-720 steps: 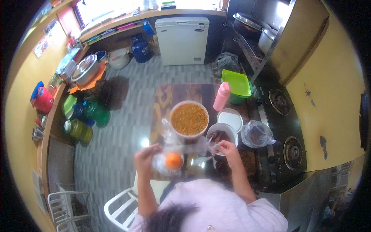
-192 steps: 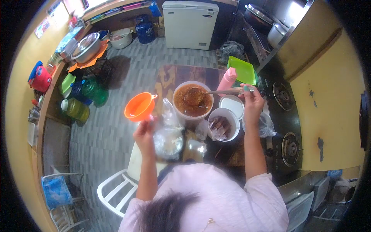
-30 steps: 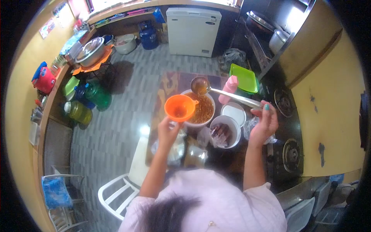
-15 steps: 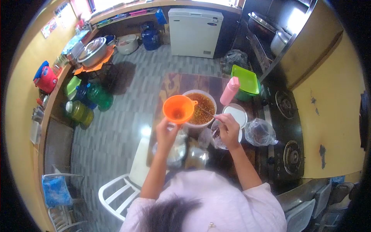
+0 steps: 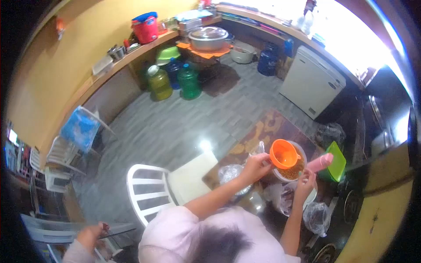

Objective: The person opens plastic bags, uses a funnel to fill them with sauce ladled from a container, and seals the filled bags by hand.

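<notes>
My left hand (image 5: 256, 168) is closed on the rim of an orange funnel (image 5: 280, 163), held above a round white bowl (image 5: 277, 174) of brownish-red liquid with bits in it. My right hand (image 5: 305, 183) is pinched at the bowl's near right edge. A thin spoon handle showed in it a moment earlier; the spoon is hard to make out now. Just beyond the right fingers stands a pink bottle (image 5: 320, 163). Close to the right wrist are a plastic bag with dark contents (image 5: 285, 197) and a pale round container (image 5: 312, 195).
A foil-like packet (image 5: 231, 174) lies on the patterned table (image 5: 262, 131). A green container (image 5: 337, 164) and a knotted plastic bag (image 5: 317, 218) are near the stove (image 5: 351, 206). A white chair (image 5: 151, 193) is at left. Another person's hand (image 5: 94, 230) shows lower left.
The camera view has swung left, so the table now appears further right and another person's arm has come into view. My left hand still has the funnel over the bowl.
</notes>
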The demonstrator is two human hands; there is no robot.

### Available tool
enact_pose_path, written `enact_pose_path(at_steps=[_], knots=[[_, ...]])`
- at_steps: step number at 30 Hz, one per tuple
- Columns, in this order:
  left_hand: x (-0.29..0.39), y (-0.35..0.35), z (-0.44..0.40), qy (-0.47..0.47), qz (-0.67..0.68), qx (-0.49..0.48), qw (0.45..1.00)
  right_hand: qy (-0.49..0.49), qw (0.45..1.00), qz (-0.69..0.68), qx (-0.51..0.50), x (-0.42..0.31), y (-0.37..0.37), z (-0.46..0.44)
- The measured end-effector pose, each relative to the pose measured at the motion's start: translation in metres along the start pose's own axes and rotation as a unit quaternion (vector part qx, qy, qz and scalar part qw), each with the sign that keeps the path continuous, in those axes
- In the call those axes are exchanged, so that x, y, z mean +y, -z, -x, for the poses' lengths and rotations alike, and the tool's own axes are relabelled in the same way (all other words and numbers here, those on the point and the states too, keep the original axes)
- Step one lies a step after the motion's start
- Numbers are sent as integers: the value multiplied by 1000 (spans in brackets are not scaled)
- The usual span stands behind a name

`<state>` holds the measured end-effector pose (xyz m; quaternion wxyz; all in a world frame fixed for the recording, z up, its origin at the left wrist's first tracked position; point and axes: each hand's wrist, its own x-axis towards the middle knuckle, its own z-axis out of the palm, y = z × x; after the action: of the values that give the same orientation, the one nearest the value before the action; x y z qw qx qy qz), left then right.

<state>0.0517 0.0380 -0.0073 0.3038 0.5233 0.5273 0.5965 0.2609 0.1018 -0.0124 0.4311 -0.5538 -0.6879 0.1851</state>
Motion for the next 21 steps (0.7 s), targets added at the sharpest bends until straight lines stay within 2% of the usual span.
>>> enact_pose_path(at_steps=[7,11,12,13,14,15,16,18,19,20,21], knots=[[0,1,2,-2,-12,5,1000,36,999,-1,-11,-29,13,20],[-8,-6,3,-11,-1,0,1000,92,995,-39,13,-43,25,14],[1,-7,2,-54,13,19,998,94,994,-60,14,-50,28,12],[-5,-10,3,-59,-1,21,998,97,992,-84,-13,-48,31,10],[3,-8,5,-5,2,13,1000,111,989,-92,-36,-56,38,8],[-5,-7,4,-61,4,9,998,150,986,-63,-45,-67,45,5],[-17,-5,6,-67,-72,10,995,162,980,-107,-41,-68,46,4],[-17,-6,2,-63,-51,-4,997,186,968,-166,11,-82,52,1],[-27,0,7,-8,-75,-33,997,227,962,-143,40,-89,61,1],[-12,-4,6,32,23,-5,999,218,964,-143,47,-89,60,4],[-11,-6,2,-5,26,-18,999,212,970,-92,81,-86,55,15]])
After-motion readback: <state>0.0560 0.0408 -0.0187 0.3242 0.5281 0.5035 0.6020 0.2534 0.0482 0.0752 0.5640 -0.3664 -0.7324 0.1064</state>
